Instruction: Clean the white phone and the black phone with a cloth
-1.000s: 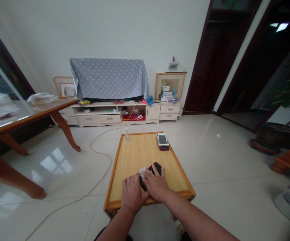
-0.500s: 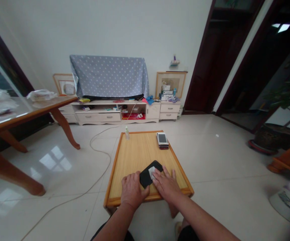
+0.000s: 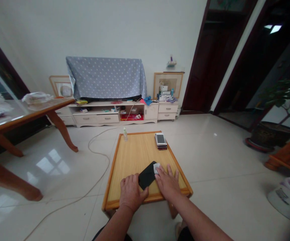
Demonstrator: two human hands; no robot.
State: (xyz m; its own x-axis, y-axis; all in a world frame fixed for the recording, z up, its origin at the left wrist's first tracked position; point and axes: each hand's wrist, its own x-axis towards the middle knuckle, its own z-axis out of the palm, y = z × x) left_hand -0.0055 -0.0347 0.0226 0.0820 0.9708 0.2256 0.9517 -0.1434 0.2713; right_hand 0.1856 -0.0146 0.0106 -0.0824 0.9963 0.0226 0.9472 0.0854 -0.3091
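A black phone (image 3: 147, 176) lies flat and slanted on the low wooden table (image 3: 130, 157), near its front edge. My left hand (image 3: 131, 190) holds the phone's left end, fingers at its far side and thumb at its near side. Under the fingertips of my right hand (image 3: 168, 182) is a small white wipe (image 3: 156, 168), pressed against the phone's upper right end. The other fingers of that hand are spread above the table.
Toward the far right of the table sits a stack of phones (image 3: 161, 140), a white one on top. A small spray bottle (image 3: 125, 134) stands at the far left corner. On the floor to the left runs a cable (image 3: 109, 160); a white bucket (image 3: 285, 197) is at right.
My right hand has slid the wipe from the middle of the phone to its upper right end. My left hand keeps its hold. The view has shifted slightly.
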